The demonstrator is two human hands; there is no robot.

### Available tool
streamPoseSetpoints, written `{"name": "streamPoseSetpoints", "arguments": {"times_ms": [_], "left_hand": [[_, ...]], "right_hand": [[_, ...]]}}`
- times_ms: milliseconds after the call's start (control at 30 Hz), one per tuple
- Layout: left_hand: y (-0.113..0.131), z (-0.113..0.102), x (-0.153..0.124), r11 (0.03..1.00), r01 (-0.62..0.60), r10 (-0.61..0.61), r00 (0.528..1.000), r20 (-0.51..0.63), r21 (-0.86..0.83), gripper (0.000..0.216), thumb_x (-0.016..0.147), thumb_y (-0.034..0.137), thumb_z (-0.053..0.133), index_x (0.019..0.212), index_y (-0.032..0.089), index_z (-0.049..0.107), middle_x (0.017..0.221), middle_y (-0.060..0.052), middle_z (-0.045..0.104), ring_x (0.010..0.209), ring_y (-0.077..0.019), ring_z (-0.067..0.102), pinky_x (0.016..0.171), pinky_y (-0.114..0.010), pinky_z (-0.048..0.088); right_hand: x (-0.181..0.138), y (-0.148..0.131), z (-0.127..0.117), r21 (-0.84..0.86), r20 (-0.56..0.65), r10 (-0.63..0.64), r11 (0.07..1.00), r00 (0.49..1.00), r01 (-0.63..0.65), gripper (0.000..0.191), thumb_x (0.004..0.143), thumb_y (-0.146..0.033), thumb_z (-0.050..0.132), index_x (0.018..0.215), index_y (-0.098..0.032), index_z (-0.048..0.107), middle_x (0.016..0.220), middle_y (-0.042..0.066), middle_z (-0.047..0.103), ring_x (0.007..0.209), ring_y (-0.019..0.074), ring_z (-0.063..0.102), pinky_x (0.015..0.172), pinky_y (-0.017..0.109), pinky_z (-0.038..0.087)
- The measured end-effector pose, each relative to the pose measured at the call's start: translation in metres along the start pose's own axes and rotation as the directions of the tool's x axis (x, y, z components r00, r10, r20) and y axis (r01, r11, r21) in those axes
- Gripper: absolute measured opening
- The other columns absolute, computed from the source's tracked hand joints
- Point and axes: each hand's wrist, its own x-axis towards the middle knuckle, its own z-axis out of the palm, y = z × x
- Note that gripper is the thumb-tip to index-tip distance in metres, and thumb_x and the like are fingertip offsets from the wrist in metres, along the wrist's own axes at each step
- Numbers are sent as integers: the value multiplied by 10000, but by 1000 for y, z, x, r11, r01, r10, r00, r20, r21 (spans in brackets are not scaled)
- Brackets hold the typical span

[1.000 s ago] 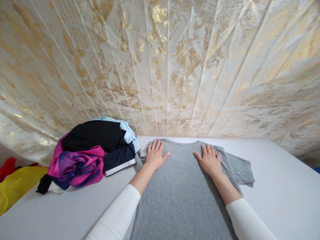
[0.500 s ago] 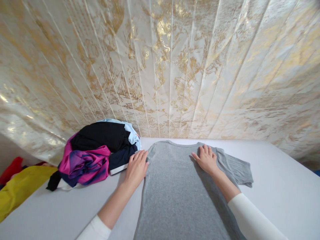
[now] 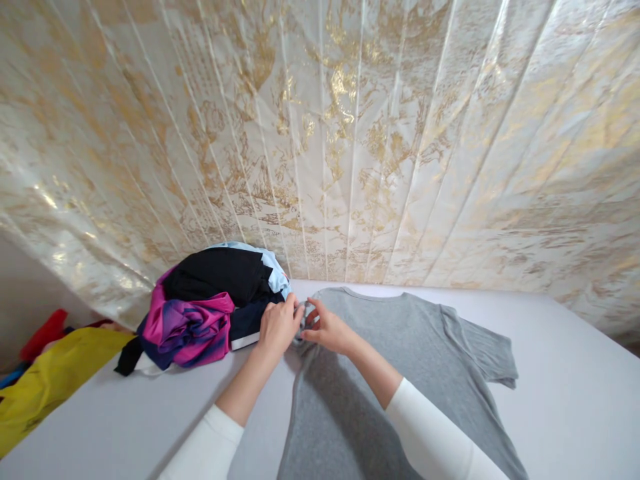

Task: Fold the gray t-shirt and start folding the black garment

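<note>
A grey T-shirt [image 3: 400, 360] lies spread out, its neckline toward the wall and its right sleeve [image 3: 487, 347] flat. Both hands meet at its left sleeve, which is bunched up between them. My left hand [image 3: 280, 328] is closed on the outer side of this sleeve, the fingertips partly hidden. From the inner side, my right hand [image 3: 331, 329] holds the same cloth between curled thumb and fingers.
A pile of clothes, with a black garment [image 3: 215, 273] and a pink and purple one [image 3: 195, 327], stands left of my left hand. Yellow cloth [image 3: 65, 373] lies at the far left. Behind the white table [image 3: 575, 373] hangs a gold-patterned sheet [image 3: 350, 147].
My right hand has moved left from the right shoulder to the left sleeve. My left hand has closed on that sleeve, which is now bunched. The view has shifted slightly.
</note>
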Motion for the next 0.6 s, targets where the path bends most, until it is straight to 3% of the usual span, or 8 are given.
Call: {"name": "streamPoseSetpoints", "arguments": {"times_ms": [67,167,233,333,433,533,600], "left_hand": [[5,4,5,994,33,-29,999,33,-101,96,899,266,485,878,206,556,721,-23,655,748,-213,644,745,-300,441],[14,11,11,957,18,-2,999,53,-291,127,917,273,449,904,203,553,747,-20,680,725,-185,661,676,-258,467],[19,14,10,916,-14,30,999,33,-402,173,936,276,398,991,192,539,866,-43,695,796,-172,668,698,-252,486],[23,12,-8,873,-40,32,999,-24,-485,242,914,280,399,1121,182,479,1136,-95,624,989,-180,623,765,-270,497],[27,3,-51,917,-30,39,999,14,-398,348,822,297,512,1150,191,463,1168,-95,561,980,-209,592,794,-325,492],[31,-9,-106,984,0,34,982,188,-177,378,764,290,564,1127,219,487,1105,-65,554,957,-227,592,818,-354,476],[33,-14,-138,997,-21,43,957,285,-79,280,746,276,571,1017,225,523,1047,-58,567,947,-234,596,808,-346,476]], "right_hand": [[1,1,6,65,-19,-13,998,1000,14,898,617,-231,745,1408,-180,324,1077,68,646,857,190,630,785,306,475],[4,5,8,159,-159,55,987,986,-30,840,584,-178,706,1364,-172,392,1115,80,635,973,218,601,839,316,457],[7,10,2,220,-239,156,970,959,-103,720,618,-145,612,1317,-176,446,1006,50,655,877,197,609,775,298,468],[7,18,-15,266,-260,248,947,933,-178,602,634,-141,513,1235,-169,521,752,-12,622,656,157,563,614,256,448],[2,24,-35,293,-270,286,934,919,-205,519,654,-186,501,1166,-170,581,638,-41,561,587,140,512,549,230,401],[-4,28,-51,293,-284,301,931,910,-217,447,670,-224,504,1096,-173,631,600,-49,526,561,128,478,532,220,367],[-6,31,-56,280,-288,309,932,906,-229,425,661,-225,507,1058,-169,648,554,-63,485,522,119,441,512,216,338]]}}
